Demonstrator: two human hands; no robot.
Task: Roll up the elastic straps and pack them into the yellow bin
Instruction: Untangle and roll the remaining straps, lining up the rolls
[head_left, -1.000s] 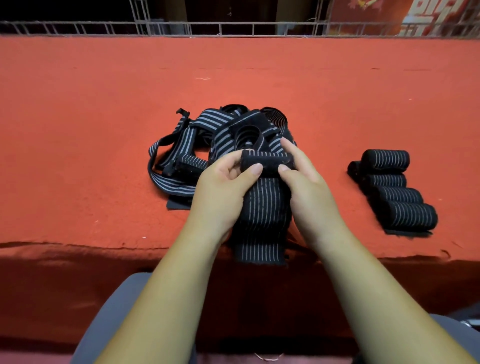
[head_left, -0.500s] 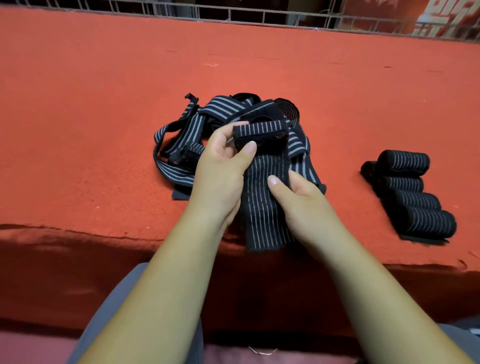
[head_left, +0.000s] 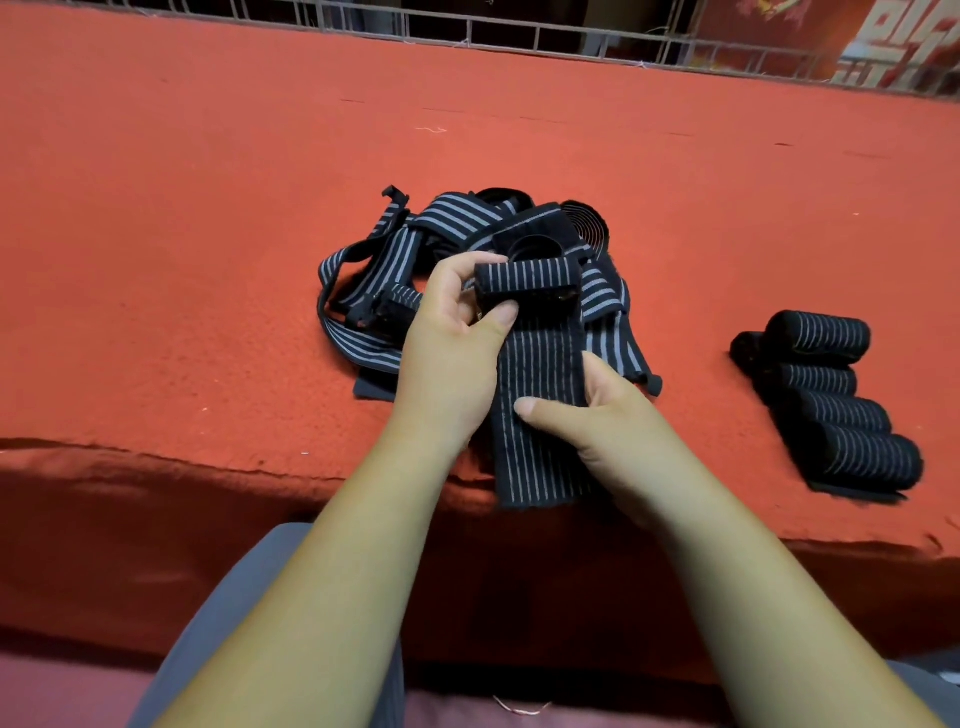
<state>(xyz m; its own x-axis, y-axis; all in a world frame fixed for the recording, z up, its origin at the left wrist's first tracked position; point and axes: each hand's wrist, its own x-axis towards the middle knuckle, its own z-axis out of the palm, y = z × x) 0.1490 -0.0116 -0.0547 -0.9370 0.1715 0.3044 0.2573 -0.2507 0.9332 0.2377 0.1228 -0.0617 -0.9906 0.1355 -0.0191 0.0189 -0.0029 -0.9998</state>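
Note:
A black elastic strap with grey stripes (head_left: 540, 384) runs from the table's front edge up to a small rolled end (head_left: 524, 286). My left hand (head_left: 452, 358) pinches that rolled end between thumb and fingers. My right hand (head_left: 597, 421) grips the flat part of the same strap lower down, thumb across its top. Behind them lies a tangled pile of loose striped straps (head_left: 415, 249). Several finished rolls (head_left: 841, 410) lie side by side at the right. The yellow bin is not in view.
The table is covered in red felt (head_left: 208, 234), and its front edge (head_left: 156, 457) runs just below my hands. A wire mesh fence (head_left: 519, 31) lines the far edge. My grey-clad knees show at the bottom.
My right hand left the rolled end and slid down the flat strap towards me, now gripping it. My left hand kept the roll. The view shifted left and down.

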